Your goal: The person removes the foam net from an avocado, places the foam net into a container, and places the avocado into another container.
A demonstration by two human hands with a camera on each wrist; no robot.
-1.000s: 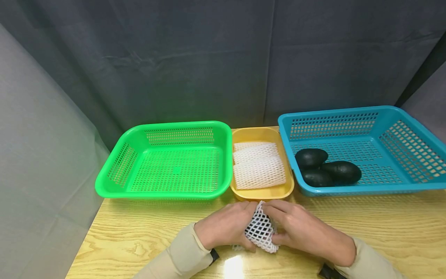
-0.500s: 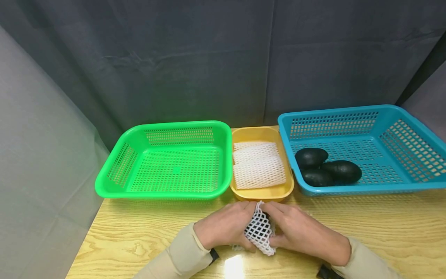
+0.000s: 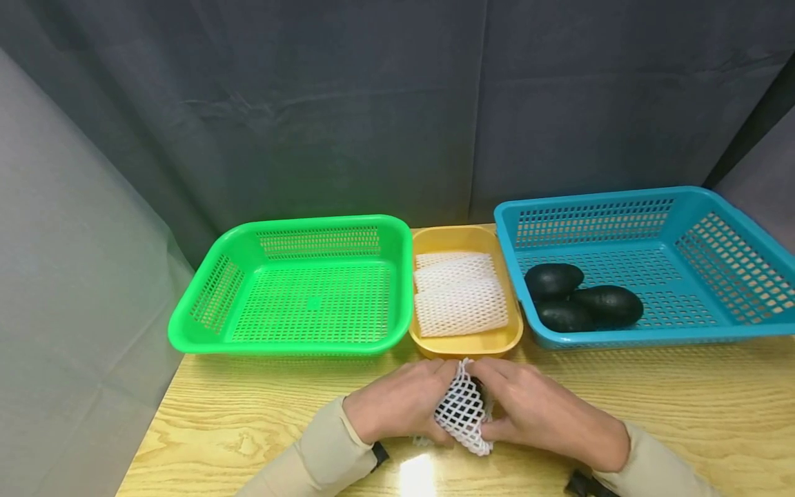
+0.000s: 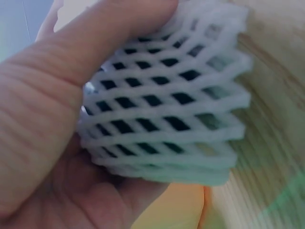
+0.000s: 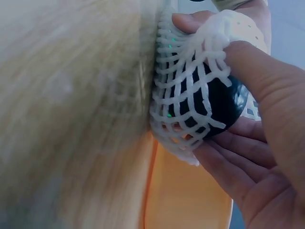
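In the head view, both hands meet at the near side of the table around a white foam net sleeve. Inside the sleeve is a dark, smooth avocado, its bare end showing past the net's edge in the right wrist view. My left hand grips the netted avocado from the left, thumb laid across the mesh in the left wrist view. From the right, my right hand pinches the sleeve's edge between thumb and fingers. The avocado is mostly hidden by net and hands.
Behind the hands stands a yellow tray with several flat foam net sleeves. To its right, a blue basket holds several dark avocados. A green basket sits left, and dark cloth hangs behind.
The right hand has shifted slightly left, and the sleeve's lower edge has moved slightly down. The left hand, baskets and tray look nearly the same.
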